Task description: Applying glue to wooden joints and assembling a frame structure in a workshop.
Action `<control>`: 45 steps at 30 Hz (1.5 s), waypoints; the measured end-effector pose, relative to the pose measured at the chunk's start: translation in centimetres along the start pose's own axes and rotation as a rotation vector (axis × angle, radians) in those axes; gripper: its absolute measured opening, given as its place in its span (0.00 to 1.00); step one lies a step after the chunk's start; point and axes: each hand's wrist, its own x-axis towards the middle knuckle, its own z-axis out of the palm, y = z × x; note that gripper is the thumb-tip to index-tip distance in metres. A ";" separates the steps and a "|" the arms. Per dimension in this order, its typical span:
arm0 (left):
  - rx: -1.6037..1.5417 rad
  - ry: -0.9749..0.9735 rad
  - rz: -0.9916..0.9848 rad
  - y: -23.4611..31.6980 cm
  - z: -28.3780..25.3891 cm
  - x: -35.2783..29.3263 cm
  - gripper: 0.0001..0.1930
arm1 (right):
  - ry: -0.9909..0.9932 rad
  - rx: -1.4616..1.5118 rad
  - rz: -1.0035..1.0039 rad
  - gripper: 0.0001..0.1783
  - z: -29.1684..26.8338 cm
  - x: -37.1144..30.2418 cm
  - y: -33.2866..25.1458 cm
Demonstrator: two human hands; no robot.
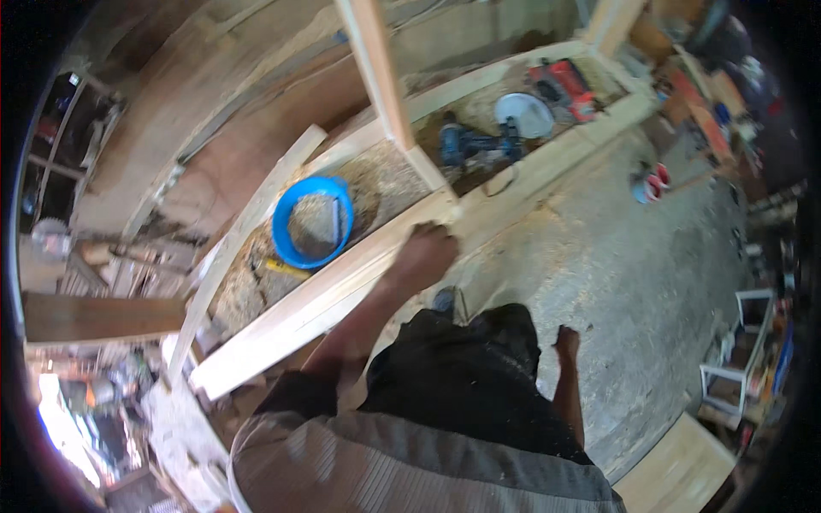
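Observation:
My left hand (pixel 425 252) rests on the near rail of a long pale wooden frame (pixel 325 295) that lies across the floor, fingers curled over its edge where an upright wooden post (pixel 380 81) meets it. My right hand (pixel 566 342) hangs free beside my dark trousers, touching nothing, its fingers loosely curled. Inside the frame, just left of my left hand, sits a blue plastic bowl (pixel 312 221) on sawdust.
A blue power drill (pixel 475 145), a round grey disc (pixel 524 114) and a red power tool (pixel 564 84) lie inside the frame to the right. Loose planks (pixel 248 227) lean at left. A sawdust-covered concrete floor (pixel 633 274) spreads right, with a white stool (pixel 740 350) and clutter at the edge.

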 end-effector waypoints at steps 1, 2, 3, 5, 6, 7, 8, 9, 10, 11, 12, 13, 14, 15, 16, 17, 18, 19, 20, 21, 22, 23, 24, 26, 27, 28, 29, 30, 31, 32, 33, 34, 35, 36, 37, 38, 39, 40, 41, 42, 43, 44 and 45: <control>0.003 -0.001 0.033 0.6 0.8 1.6 0.04 | -0.037 0.235 0.127 0.11 -1.1 2.6 1.2; -0.029 -0.003 0.039 1.6 1.8 3.3 0.04 | -0.102 1.025 0.519 0.08 -1.8 5.0 1.6; -0.065 0.088 0.092 2.2 2.6 4.7 0.05 | -0.161 1.225 0.533 0.11 -2.7 6.8 2.8; -0.087 -0.036 0.032 2.7 4.0 6.7 0.04 | -0.140 1.459 0.548 0.12 -3.7 10.6 3.8; -0.115 -0.013 0.063 3.4 4.9 8.3 0.04 | -0.199 1.249 0.457 0.11 -4.5 12.5 4.6; -0.056 -0.113 0.018 3.9 5.5 10.0 0.05 | 0.057 0.955 0.190 0.09 -4.9 15.0 4.4; 0.018 -0.205 -0.009 3.9 5.6 11.4 0.06 | 0.027 0.419 -0.094 0.09 -6.5 17.1 6.2; -0.117 -0.122 0.002 3.7 5.6 13.0 0.05 | -0.228 0.396 0.076 0.09 -8.1 19.9 7.1; -0.243 -0.013 -0.081 4.0 5.4 14.3 0.06 | -0.264 0.800 0.379 0.10 -9.8 21.7 7.9; -0.206 -0.010 -0.106 4.3 5.1 15.7 0.06 | -0.209 0.773 0.269 0.16 -11.9 24.1 9.1; -0.252 0.038 -0.169 4.8 5.1 17.9 0.05 | -0.021 0.620 0.022 0.19 -14.0 26.4 10.4; -0.249 0.106 -0.214 5.2 5.1 20.2 0.03 | -0.182 0.652 0.137 0.18 -16.3 28.7 12.0; -0.217 0.164 -0.234 5.7 5.1 22.6 0.03 | -0.134 0.687 0.175 0.18 -18.2 31.0 13.4; -0.186 0.224 -0.255 6.3 5.0 25.0 0.02 | -0.108 0.703 0.209 0.19 -20.0 33.0 15.1; -0.187 0.233 -0.266 6.7 5.2 27.8 0.03 | -0.062 0.732 0.218 0.19 -21.4 34.9 17.1; -0.188 0.241 -0.281 7.2 5.4 30.5 0.04 | -0.039 0.754 0.240 0.20 -22.6 36.5 19.2; -0.186 0.245 -0.299 7.6 5.6 33.1 0.05 | -0.010 0.775 0.254 0.20 -23.3 37.8 21.0; -0.159 0.277 -0.263 8.0 6.0 36.1 0.05 | -0.004 0.800 0.254 0.19 -23.8 38.7 23.0; -0.130 0.310 -0.224 8.3 6.4 39.4 0.05 | 0.015 0.824 0.247 0.18 -24.1 39.4 25.2; -0.099 0.342 -0.181 8.5 6.7 42.5 0.05 | 0.037 0.853 0.242 0.17 -24.2 40.0 27.2; -0.129 0.327 -0.180 8.7 6.9 45.6 0.06 | 0.091 0.725 0.055 0.11 -24.2 39.8 29.5; -0.129 0.347 -0.139 8.7 7.0 48.3 0.06 | 0.100 0.623 0.030 0.09 -24.1 39.5 31.4; -0.137 0.359 -0.098 8.8 7.2 51.1 0.06 | 0.106 0.518 0.012 0.08 -23.9 38.9 33.2; -0.185 0.345 -0.031 9.5 7.8 56.3 0.06 | 0.118 0.460 0.093 0.08 -23.2 37.0 35.7; -0.159 0.333 -0.012 9.8 8.1 58.7 0.07 | 0.089 0.468 0.213 0.08 -22.7 35.8 36.5; -0.147 0.311 0.000 10.2 8.5 61.2 0.07 | 0.155 0.603 0.302 0.09 -22.3 34.4 37.3; -0.141 0.279 0.003 10.6 8.9 63.6 0.07 | 0.203 0.769 0.481 0.11 -21.7 33.1 37.6; -0.153 0.241 0.036 11.0 9.5 65.9 0.08 | 0.157 0.735 0.594 0.12 -21.2 32.0 37.9; -0.181 0.208 0.058 11.7 10.3 68.1 0.07 | 0.091 0.685 0.709 0.12 -20.7 31.1 38.3; -0.214 0.175 0.075 12.3 11.2 70.2 0.07 | 0.077 0.605 0.680 0.13 -20.4 30.4 38.7; -0.263 0.139 0.083 13.0 12.2 72.4 0.07 | 0.046 0.525 0.639 0.14 -20.0 30.0 39.2; -0.290 0.142 0.127 13.9 13.5 74.6 0.07 | -0.030 0.401 0.593 0.15 -19.8 30.0 39.8; -0.307 0.108 0.161 14.9 14.8 76.9 0.07 | 0.008 0.469 0.650 0.15 -19.6 30.1 40.5; -0.330 0.073 0.191 15.9 16.3 79.4 0.07 | 0.002 0.492 0.705 0.15 -19.5 30.7 41.3; -0.366 0.035 0.215 17.0 17.7 81.9 0.07 | -0.018 0.470 0.756 0.15 -19.5 31.4 42.3; -0.360 0.044 0.277 18.2 19.2 84.5 0.08 | 0.021 0.931 1.080 0.17 -19.4 32.4 43.6; -0.355 0.025 0.333 19.6 20.6 87.2 0.08 | 0.059 1.043 1.147 0.18 -19.3 33.3 44.4; -0.362 0.007 0.386 21.3 21.8 90.2 0.08 | 0.116 1.159 1.204 0.18 -19.2 34.2 45.5; -0.372 0.003 0.442 23.2 22.7 93.1 0.08 | 0.171 1.286 1.258 0.19 -19.1 35.2 47.3; -0.392 -0.043 0.464 25.1 23.3 95.4 0.08 | 0.142 1.171 1.225 0.21 -18.9 35.8 49.1; -0.414 -0.076 0.489 27.4 23.9 98.0 0.09 | 0.112 1.054 1.235 0.20 -18.7 36.3 51.0; -0.422 -0.050 0.546 29.7 24.4 100.5 0.09 | 0.167 1.066 1.254 0.20 -18.3 37.3 53.3; -0.420 -0.138 0.568 32.1 24.9 103.0 0.09 | 0.189 1.079 1.325 0.20 -18.1 37.6 54.9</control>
